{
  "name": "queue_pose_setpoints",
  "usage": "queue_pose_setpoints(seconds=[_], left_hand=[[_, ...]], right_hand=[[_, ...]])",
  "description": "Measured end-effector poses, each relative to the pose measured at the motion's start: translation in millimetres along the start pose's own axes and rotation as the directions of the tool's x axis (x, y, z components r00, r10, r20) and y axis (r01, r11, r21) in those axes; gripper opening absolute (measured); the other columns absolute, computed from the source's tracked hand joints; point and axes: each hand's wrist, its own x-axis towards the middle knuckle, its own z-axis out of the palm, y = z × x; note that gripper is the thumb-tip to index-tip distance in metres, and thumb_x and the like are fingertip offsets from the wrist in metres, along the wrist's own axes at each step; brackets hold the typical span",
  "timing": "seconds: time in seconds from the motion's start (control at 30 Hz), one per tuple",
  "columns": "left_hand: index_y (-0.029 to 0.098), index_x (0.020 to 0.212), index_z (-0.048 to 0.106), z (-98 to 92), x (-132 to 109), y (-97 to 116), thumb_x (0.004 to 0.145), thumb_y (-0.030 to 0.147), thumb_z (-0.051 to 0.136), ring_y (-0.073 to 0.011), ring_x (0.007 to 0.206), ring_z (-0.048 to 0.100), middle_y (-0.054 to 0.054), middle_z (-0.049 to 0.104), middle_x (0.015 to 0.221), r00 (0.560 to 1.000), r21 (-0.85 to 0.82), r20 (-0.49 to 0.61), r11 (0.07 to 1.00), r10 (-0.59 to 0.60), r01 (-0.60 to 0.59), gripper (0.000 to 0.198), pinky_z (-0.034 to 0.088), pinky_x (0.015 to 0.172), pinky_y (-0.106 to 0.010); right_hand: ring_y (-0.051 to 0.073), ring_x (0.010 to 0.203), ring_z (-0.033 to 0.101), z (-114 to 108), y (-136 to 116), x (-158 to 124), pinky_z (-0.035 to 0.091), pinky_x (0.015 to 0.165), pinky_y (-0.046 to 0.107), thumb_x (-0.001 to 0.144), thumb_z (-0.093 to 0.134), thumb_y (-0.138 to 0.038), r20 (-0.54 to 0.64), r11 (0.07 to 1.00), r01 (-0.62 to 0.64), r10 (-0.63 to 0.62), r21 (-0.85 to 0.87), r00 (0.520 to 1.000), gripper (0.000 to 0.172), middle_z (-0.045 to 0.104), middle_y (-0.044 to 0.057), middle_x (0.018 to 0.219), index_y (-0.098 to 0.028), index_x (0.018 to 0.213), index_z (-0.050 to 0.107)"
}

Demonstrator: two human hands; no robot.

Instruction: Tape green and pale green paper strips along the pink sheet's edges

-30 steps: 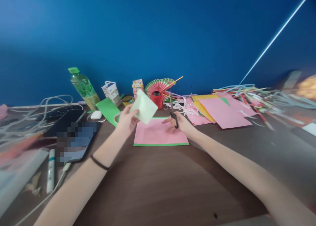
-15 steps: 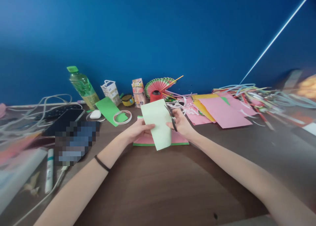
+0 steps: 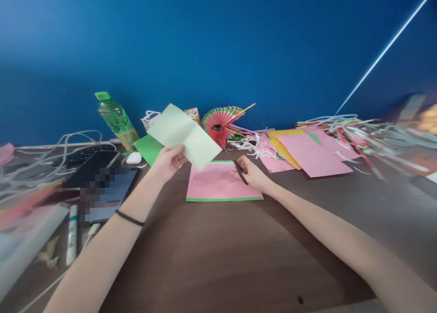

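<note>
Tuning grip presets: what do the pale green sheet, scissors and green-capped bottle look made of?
Pale green sheet in the left hand: matte paper, judging by its thin edges and faint fold.
Scissors in the right hand: dark handle, probably plastic; slim blades likely metal, too blurred to confirm.
Bottle: probably smooth plastic, given its translucent green body; glass not ruled out.

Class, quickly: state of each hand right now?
Left hand: closed, holding the pale sheet.
Right hand: closed, holding the scissors.
</note>
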Motion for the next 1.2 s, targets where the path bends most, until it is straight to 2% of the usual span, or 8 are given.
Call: queue_pose_setpoints(seconds=[0.1,0.2,0.57,0.9,1.2], left_hand=[[0.016,0.081,0.063,0.0,0.3,1.7,0.070,0.009,0.061,-0.0120,0.066,0.066,-0.003,0.070,0.082,1.000,0.010,0.012,1.000,0.013,-0.013,0.013,0.054,0.062,-0.022],[0.017,0.084,0.063,0.4,0.0,2.8,0.069,0.012,0.062,-0.0134,0.070,0.066,-0.003,0.070,0.083,0.999,0.034,0.022,0.999,0.040,-0.041,0.016,0.054,0.065,-0.023],[0.017,0.085,0.064,0.9,-0.4,-1.3,0.073,0.010,0.058,-0.0130,0.074,0.066,-0.004,0.069,0.092,0.998,0.025,0.067,1.000,0.010,-0.012,0.015,0.054,0.065,-0.022],[0.015,0.082,0.063,7.0,-3.8,-1.9,0.073,0.007,0.055,-0.0129,0.069,0.066,-0.004,0.069,0.082,0.999,0.046,0.043,0.999,-0.021,0.019,0.015,0.053,0.064,-0.023],[0.013,0.079,0.063,5.3,-2.8,-3.3,0.070,0.006,0.058,-0.0128,0.065,0.066,-0.004,0.069,0.078,0.998,0.025,0.058,1.000,-0.017,0.016,0.012,0.054,0.063,-0.023]], right_hand=[[0.011,0.059,0.045,1.7,-3.0,-3.0,0.035,0.055,0.024,0.067,0.060,-0.043,-0.003,0.989,-0.001,0.001,-0.146,1.000,0.035,0.049,-0.004,0.068,-0.023,0.081,0.035],[0.013,0.061,0.048,2.1,-5.1,-4.6,0.037,0.057,0.025,0.068,0.058,-0.044,-0.003,0.980,0.002,-0.002,-0.201,1.000,0.033,0.050,-0.004,0.070,-0.024,0.082,0.035],[0.011,0.055,0.044,-0.3,-4.1,-3.7,0.035,0.054,0.024,0.071,0.055,-0.041,-0.004,0.983,-0.016,0.016,-0.184,1.000,0.028,0.049,-0.005,0.064,-0.024,0.079,0.034],[0.012,0.055,0.042,-1.3,-4.1,-2.8,0.033,0.056,0.024,0.071,0.054,-0.042,0.007,0.976,-0.034,0.037,-0.216,0.999,0.029,0.047,-0.006,0.063,-0.024,0.078,0.033],[0.012,0.055,0.043,-1.7,-3.8,-2.5,0.033,0.057,0.025,0.071,0.055,-0.041,0.007,0.974,-0.038,0.040,-0.222,0.999,0.029,0.049,-0.005,0.064,-0.023,0.078,0.033]])
